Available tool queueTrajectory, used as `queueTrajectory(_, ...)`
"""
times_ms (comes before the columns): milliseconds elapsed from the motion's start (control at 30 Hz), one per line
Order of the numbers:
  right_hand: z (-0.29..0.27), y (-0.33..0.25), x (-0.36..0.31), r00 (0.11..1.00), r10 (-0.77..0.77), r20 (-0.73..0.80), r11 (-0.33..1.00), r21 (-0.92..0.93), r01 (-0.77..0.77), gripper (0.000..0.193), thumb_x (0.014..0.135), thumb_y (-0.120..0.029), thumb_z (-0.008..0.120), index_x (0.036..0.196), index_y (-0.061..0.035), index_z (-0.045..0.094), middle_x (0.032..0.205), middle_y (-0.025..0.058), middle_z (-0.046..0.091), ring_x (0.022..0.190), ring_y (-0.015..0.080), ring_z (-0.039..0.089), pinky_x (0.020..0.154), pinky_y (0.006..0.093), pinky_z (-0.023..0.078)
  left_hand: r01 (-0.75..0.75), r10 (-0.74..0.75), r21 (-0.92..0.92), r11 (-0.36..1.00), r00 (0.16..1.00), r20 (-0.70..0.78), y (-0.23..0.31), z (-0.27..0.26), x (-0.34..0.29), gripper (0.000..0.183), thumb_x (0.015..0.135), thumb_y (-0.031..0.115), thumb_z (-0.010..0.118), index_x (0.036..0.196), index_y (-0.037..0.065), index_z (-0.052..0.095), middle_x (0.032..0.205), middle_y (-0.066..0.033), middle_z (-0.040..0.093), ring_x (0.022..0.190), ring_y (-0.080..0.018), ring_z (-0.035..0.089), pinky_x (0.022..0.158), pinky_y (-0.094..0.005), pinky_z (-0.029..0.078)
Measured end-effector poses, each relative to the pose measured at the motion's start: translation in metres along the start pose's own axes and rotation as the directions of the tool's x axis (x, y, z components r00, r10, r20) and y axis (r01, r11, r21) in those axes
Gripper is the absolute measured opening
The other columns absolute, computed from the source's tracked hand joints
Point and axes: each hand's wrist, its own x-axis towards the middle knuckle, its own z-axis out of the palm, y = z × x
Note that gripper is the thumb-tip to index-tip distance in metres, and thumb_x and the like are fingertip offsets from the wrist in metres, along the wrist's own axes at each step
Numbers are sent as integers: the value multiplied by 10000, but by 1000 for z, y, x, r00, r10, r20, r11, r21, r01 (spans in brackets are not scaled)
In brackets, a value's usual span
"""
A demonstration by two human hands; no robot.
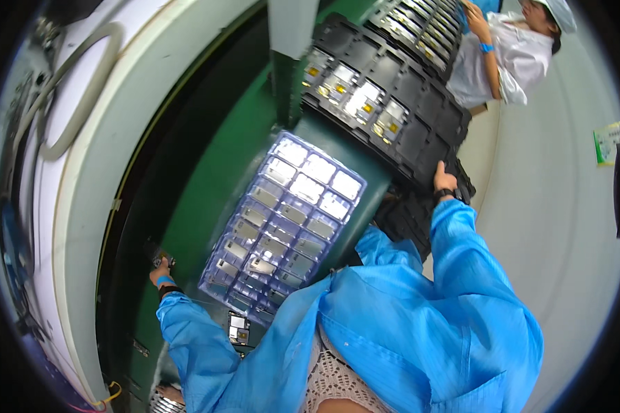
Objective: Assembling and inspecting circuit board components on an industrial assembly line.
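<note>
My left hand (pixel 160 271) reaches out over the dark strip beside the green bench. Its fingers are closed on a small dark electronic part (pixel 162 257) with shiny spots, too small to make out fully. On the right, my right hand (pixel 445 179) grips the edge of a black moulded tray (pixel 420 131), thumb on top. Several metallic phone-sized assemblies (pixel 365 100) with yellow patches sit in that tray's pockets; other pockets hold nothing. Between my arms lies a clear plastic blister tray (pixel 355 199), tilted in view, with several flat silvery pieces (pixel 295 212) in its compartments.
A grey post (pixel 291 41) rises beside the black tray. Further black trays (pixel 399 217) are below it near my right arm. One assembly (pixel 239 328) lies by my left sleeve. A co-worker (pixel 506 58) is at the far right, near another filled tray (pixel 420 27).
</note>
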Motion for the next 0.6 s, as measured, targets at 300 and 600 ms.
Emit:
queueTrajectory(300,-12,-6,-5,987,129,98,979,148,-142,741,726,-464,590,1101,148,407,1131,330,454,1060,425,455,921,400,362,216,-186,-554,804,976,110,42,-43,-69,378,783,171,623,1062,16,421,1016,-123,514,871,-255,531,637,-413,499)
queueTrajectory(600,-8,-14,-17,994,80,74,991,103,-87,752,718,-523,573,1083,121,444,1141,330,442,1073,434,438,925,421,344,116,-90,-781,614,993,76,35,-103,-127,254,815,183,603,967,34,463,894,-73,573,750,-175,572,629,-284,504)
